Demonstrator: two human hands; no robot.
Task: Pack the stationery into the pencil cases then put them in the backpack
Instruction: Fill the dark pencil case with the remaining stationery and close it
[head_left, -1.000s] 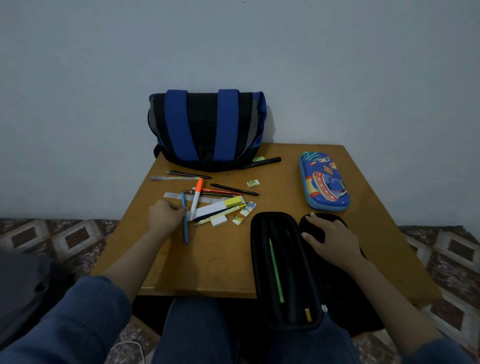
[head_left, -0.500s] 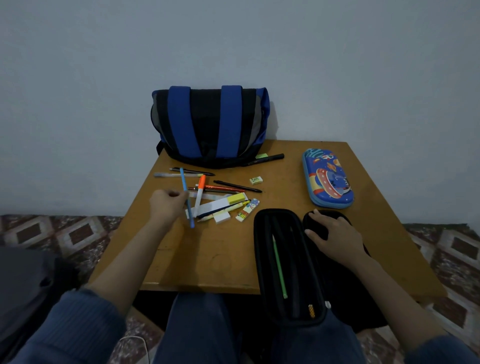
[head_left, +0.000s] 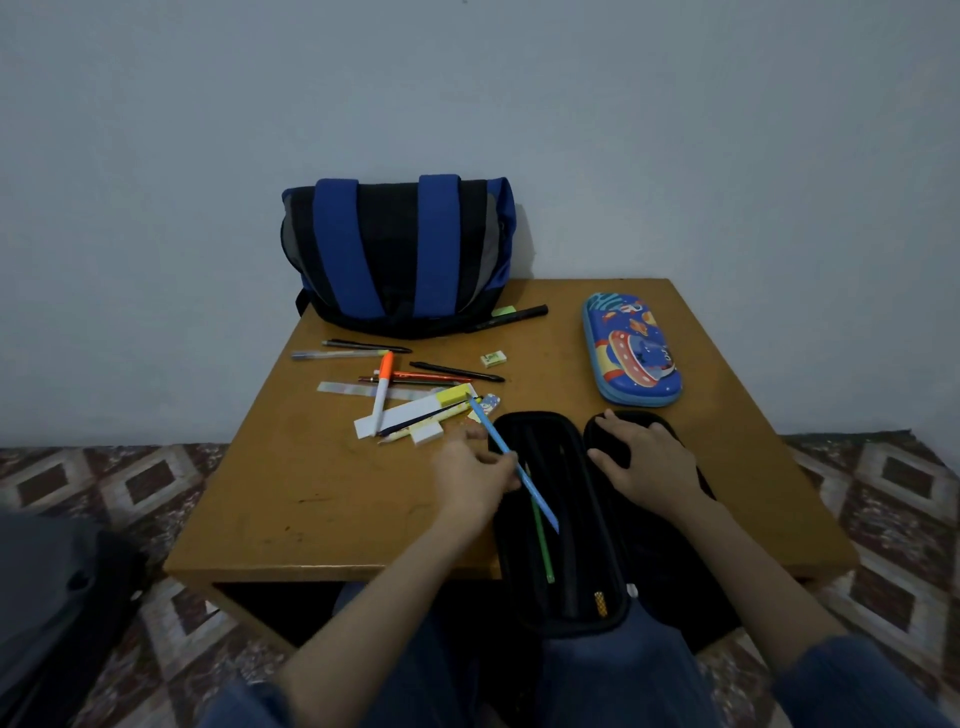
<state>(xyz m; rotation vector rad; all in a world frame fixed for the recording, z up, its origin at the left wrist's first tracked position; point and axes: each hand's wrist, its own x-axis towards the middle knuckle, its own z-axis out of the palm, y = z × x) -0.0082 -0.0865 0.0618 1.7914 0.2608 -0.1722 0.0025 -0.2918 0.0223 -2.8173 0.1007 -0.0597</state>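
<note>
1. Your left hand (head_left: 475, 475) pinches a blue pen (head_left: 511, 460), slanted over the open black pencil case (head_left: 589, 525), lower centre.
2. Your right hand (head_left: 649, 462) lies spread on its flap (head_left: 670, 571) (right half).
3. Backpack (head_left: 400, 254) sits upper centre.

No text, brand or number can be read. Printed marks on the blue pencil case (head_left: 631, 353), at two o'clock on the table (head_left: 311, 493), and on the small eraser (head_left: 493, 358), at twelve, are blurred.

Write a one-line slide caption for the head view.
Left hand holds a blue pen over the open black pencil case while the right hand rests on its flap; backpack behind.
</note>
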